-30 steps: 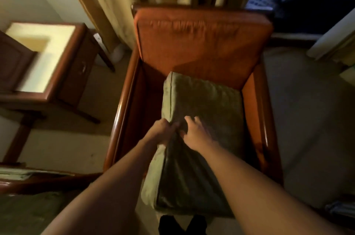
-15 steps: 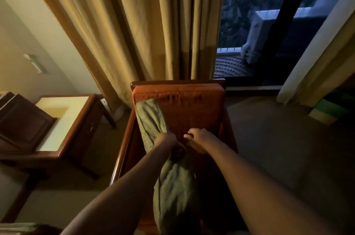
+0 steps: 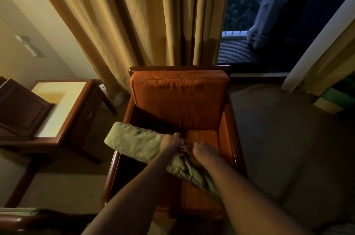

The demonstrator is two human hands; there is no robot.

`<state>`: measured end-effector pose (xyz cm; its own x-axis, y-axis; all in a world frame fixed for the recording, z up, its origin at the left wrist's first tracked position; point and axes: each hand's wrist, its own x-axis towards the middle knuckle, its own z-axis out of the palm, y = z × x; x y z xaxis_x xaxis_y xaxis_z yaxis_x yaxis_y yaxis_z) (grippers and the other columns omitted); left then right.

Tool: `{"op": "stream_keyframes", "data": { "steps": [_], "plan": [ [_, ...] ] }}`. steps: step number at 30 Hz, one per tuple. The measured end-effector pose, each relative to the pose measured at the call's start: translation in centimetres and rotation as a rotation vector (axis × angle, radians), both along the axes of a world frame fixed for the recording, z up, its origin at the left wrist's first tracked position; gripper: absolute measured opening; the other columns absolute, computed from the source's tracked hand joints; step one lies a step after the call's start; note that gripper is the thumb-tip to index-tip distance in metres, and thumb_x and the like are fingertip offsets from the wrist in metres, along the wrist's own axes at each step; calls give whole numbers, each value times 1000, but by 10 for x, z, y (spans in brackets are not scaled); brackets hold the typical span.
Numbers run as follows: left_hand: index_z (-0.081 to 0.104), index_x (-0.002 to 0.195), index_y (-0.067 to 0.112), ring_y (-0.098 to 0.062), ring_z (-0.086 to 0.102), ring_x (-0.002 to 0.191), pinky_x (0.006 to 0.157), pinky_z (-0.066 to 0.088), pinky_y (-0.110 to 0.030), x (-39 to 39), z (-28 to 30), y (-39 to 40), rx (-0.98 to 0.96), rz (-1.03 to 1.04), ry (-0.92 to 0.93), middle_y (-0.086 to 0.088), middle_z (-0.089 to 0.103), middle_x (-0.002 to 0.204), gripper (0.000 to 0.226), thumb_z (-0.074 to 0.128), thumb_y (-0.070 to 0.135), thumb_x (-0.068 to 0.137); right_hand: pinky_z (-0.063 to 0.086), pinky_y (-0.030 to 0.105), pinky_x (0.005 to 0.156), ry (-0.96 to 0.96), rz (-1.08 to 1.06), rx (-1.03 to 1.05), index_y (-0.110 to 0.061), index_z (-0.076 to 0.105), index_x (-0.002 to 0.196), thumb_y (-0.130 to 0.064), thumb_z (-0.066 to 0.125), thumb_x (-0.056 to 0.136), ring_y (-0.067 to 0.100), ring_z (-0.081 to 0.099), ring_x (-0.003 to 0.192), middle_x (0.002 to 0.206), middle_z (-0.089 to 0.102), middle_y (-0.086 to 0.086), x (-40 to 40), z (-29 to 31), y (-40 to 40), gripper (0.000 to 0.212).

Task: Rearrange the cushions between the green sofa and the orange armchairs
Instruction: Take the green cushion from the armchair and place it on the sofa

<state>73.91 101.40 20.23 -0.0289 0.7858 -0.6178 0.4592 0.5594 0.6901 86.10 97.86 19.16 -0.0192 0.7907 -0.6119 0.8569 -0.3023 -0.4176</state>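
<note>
My 2 hands, left hand (image 3: 171, 141) and right hand (image 3: 203, 151), pinch the green cushion (image 3: 138, 143) mid-length over the orange armchair (image 3: 180, 100); its long axis runs 10 to 4 o'clock.

From where I stand, nothing here can be read: no words, labels, brands, numbers or signs show on anything in this dim room.
</note>
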Motion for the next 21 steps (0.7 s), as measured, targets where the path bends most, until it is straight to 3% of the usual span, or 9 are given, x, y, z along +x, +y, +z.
{"op": "stream_keyframes", "data": {
  "steps": [1, 3, 5, 7, 9, 11, 14, 17, 21],
  "plan": [
    [60, 87, 14, -23, 64, 73, 66, 56, -34, -10, 5, 11, 129, -65, 55, -12, 65, 89, 17, 52, 27, 92, 33, 45, 102, -36, 39, -28, -21, 28, 147, -42, 31, 101, 34, 40, 130, 146, 40, 14, 2, -6, -4, 50],
    [60, 105, 22, -18, 59, 99, 83, 50, -33, -42, 7, 29, 362, -523, 331, -8, 61, 112, 28, 62, 41, 85, 26, 53, 105, -95, 46, -22, -27, 13, 151, -48, 34, 98, 34, 34, 134, 149, 35, 12, 1, -20, -18, 61],
    [38, 138, 27, -26, 30, 136, 111, 25, -51, -77, 4, 43, 385, -977, 560, -6, 37, 145, 76, 67, 57, 75, 27, 55, 103, -176, 8, 60, -29, 9, 151, -46, 35, 98, 32, 35, 131, 147, 37, 10, -6, -30, -27, 61],
    [8, 149, 32, -27, 2, 145, 111, 0, -65, -113, -5, 55, 339, -1185, 692, 0, 9, 158, 112, 69, 69, 62, 29, 55, 103, -284, 6, 128, -29, 7, 151, -40, 36, 99, 31, 35, 132, 148, 35, 10, -14, -34, -20, 60],
    [-8, 147, 37, -26, -6, 146, 109, -4, -67, -128, -13, 68, 383, -1287, 738, 2, -3, 159, 128, 72, 70, 53, 29, 56, 104, -347, -22, 218, -27, 8, 152, -37, 33, 100, 31, 35, 133, 149, 34, 11, -23, -37, -6, 59],
    [-15, 146, 36, -26, -5, 146, 112, -2, -65, -129, -23, 90, 462, -1338, 754, 1, -2, 159, 137, 74, 72, 48, 23, 58, 106, -322, -103, 338, -27, 10, 152, -54, 23, 97, 29, 33, 134, 149, 35, 10, -30, -44, -1, 62],
    [-7, 149, 26, -23, 9, 145, 115, 1, -57, -130, -42, 124, 592, -1384, 803, -1, 13, 157, 140, 65, 81, 43, 10, 60, 107, -290, -77, 346, -27, -2, 152, -92, 10, 71, 28, 24, 140, 154, 28, 11, -25, -55, -8, 105],
    [25, 141, 21, -20, 30, 134, 114, 8, -51, -125, -62, 138, 727, -1355, 772, 0, 37, 143, 119, 58, 82, 45, 6, 61, 109, -340, 39, 245, -27, -16, 149, -98, 31, 58, 32, 17, 142, 156, 19, 14, -16, -62, -6, 125],
    [37, 135, 24, -18, 40, 125, 104, 25, -45, -113, -68, 141, 614, -1371, 772, 4, 48, 133, 106, 67, 75, 48, 28, 53, 100, -461, 65, 158, -17, 17, 147, -75, 64, 64, 31, 35, 130, 142, 38, 11, -21, -57, 24, 111]
  ]
}}
